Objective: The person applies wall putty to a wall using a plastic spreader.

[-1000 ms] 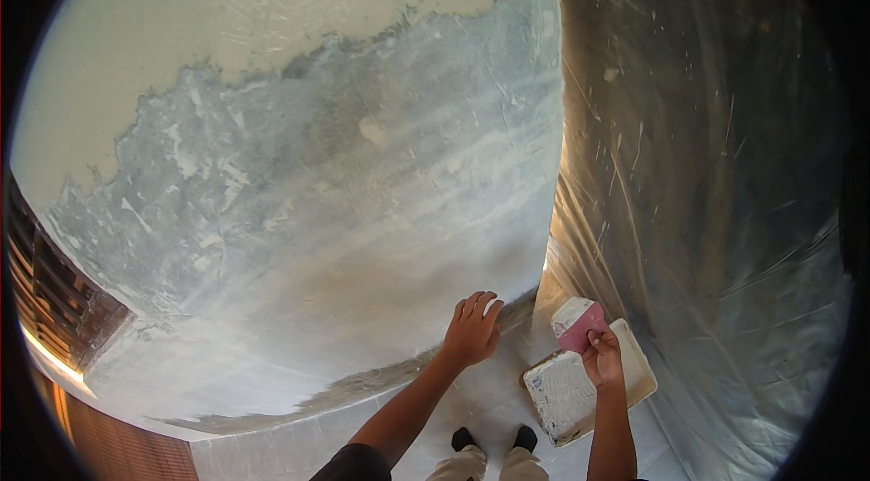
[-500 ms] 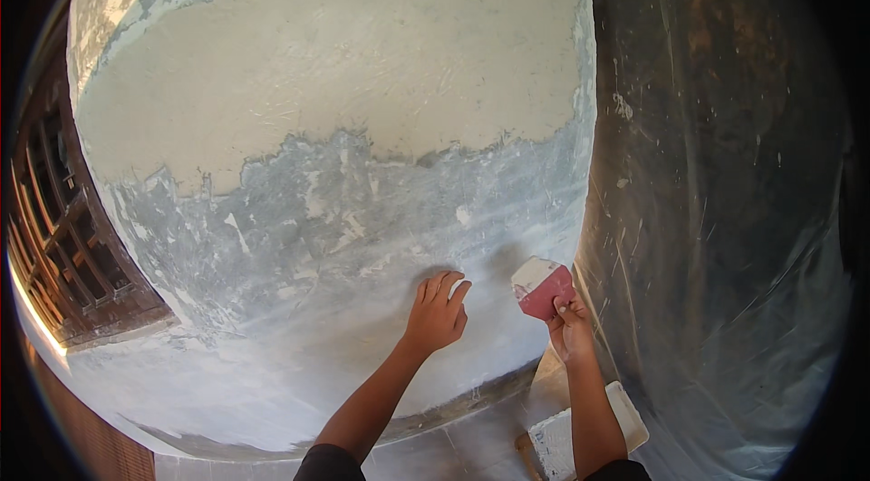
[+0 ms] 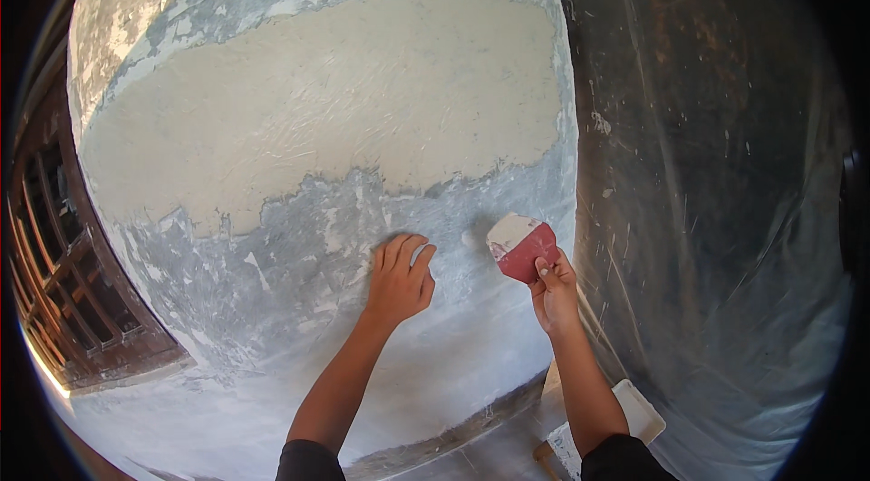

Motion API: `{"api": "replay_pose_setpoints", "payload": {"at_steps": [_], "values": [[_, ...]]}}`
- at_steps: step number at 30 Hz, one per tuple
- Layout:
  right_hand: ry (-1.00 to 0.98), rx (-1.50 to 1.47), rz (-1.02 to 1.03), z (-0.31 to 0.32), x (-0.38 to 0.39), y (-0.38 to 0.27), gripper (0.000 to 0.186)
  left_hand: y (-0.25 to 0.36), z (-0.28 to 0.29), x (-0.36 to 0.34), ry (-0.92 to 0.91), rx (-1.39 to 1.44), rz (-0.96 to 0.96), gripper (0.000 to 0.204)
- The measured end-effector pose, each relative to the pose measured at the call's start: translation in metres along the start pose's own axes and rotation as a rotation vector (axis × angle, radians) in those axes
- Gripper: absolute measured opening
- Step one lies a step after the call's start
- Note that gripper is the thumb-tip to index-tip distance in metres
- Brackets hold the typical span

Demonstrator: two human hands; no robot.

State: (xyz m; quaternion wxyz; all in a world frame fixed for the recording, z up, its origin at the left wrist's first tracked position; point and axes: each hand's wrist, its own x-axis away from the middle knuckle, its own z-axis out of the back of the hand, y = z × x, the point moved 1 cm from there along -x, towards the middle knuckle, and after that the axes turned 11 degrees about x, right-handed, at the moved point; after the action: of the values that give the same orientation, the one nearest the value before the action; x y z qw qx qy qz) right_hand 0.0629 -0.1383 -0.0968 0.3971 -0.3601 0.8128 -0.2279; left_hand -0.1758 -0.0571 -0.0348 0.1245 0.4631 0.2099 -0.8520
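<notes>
Against the patchy plastered wall (image 3: 317, 119), the left hand (image 3: 399, 277) presses flat, fingers released, while right-hand (image 3: 555, 286) fingers pinch the light, stiff red scraper (image 3: 521, 247) by its lower edge.

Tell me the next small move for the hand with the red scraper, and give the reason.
Probably press the loaded red scraper against the wall and draw it across the grey patch. The right hand holds it close to the bare grey surface just below the cream-coloured coat, with pale filler on its blade. The left hand lies flat on the wall beside it, leaving that patch open.
</notes>
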Motion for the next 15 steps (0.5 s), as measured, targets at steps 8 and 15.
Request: {"api": "replay_pose_setpoints", "payload": {"at_steps": [8, 15], "values": [[0.12, 0.361, 0.2, 0.005, -0.045, -0.007, 0.03, -0.01, -0.033, -0.048, 0.023, -0.039, -0.125, 0.038], [0.159, 0.876, 0.714, -0.016, -0.07, 0.005, 0.042, -0.013, -0.049, -0.045, 0.084, -0.159, -0.177, 0.036]]}}
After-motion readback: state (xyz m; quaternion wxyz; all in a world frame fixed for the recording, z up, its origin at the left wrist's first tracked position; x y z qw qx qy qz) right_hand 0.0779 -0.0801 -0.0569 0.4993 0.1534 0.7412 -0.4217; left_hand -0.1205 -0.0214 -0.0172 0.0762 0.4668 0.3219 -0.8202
